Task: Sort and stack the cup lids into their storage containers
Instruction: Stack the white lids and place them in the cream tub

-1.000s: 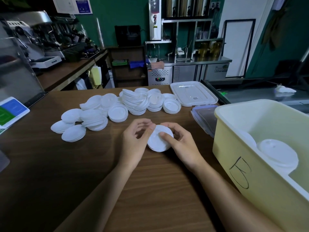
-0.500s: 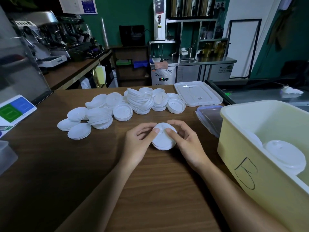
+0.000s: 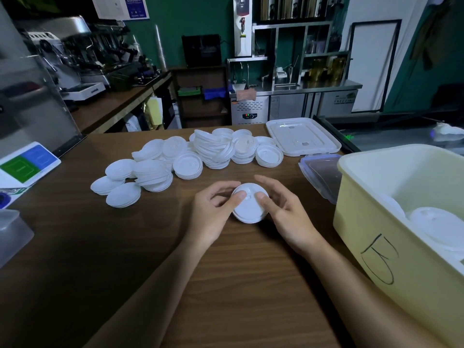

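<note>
Mid-worktop (image 3: pixel 100 247), the left grip (image 3: pixel 213 212) and right grip (image 3: pixel 283 212) pinch the stack of cup lids (image 3: pixel 249 210), probably light, thin and slick, best held by its rim.

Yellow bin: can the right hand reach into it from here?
Probably yes: the yellow bin stands open-topped right of the right hand, only bare table between, though that hand holds the lid stack with the left hand.

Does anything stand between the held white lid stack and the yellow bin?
Nothing visible does. The stack of white round plastic lids must only clear the near wall of the pale yellow plastic bin; the clear blue-rimmed container lid lies farther back.
</note>
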A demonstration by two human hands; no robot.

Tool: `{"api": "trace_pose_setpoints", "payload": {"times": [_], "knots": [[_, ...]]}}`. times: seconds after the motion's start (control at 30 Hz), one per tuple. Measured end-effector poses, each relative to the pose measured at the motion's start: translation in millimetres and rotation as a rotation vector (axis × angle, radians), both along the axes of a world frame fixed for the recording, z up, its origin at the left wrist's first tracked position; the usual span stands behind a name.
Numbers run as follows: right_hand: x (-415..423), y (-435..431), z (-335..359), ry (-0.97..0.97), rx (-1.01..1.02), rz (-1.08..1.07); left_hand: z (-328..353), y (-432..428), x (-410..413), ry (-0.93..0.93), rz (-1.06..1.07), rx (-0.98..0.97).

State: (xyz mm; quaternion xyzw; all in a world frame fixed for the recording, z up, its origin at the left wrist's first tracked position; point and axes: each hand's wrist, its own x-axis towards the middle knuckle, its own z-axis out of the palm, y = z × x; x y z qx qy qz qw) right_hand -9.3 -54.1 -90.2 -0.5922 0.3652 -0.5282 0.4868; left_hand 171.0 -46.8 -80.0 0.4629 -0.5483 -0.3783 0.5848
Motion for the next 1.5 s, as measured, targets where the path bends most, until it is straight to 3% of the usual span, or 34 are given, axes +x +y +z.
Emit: {"api": "trace_pose_setpoints", "payload": {"times": [0.17, 0.3, 0.4, 0.6, 0.83, 0.97, 1.23, 1.5], "knots": [[-2, -1, -1, 0.040, -0.100, -0.064, -2, -2, 4, -0.143, 0.005, -0.029], [-1, -4, -2, 0.035, -0.100, -0.132, -9, -23, 33, -0.669, 0.233, -0.240], [0, -4, -3, 0.032, -0.080, -0.124, -14, -48, 56, -0.876, 0.322, -0.187], [-1, -5, -4, 0.019, -0.068, -0.109, -14, -64, 63, -1.005, 0.355, 0.018], [-1, -3, -2, 0.022, -0.061, -0.111, -13, -40, 60, -1.071, 0.391, -0.137], [0, 1, 3, 0.020, -0.054, -0.129, -9, -7, 52, -1.002, 0.310, -0.204], [0, 1, 3, -0.002, -0.049, -0.176, 5, 6, 42, -0.828, 0.277, -0.138], [-3, -3, -1, 0.014, -0.087, -0.228, 14, 13, 29, -0.241, 0.244, -0.165]]}}
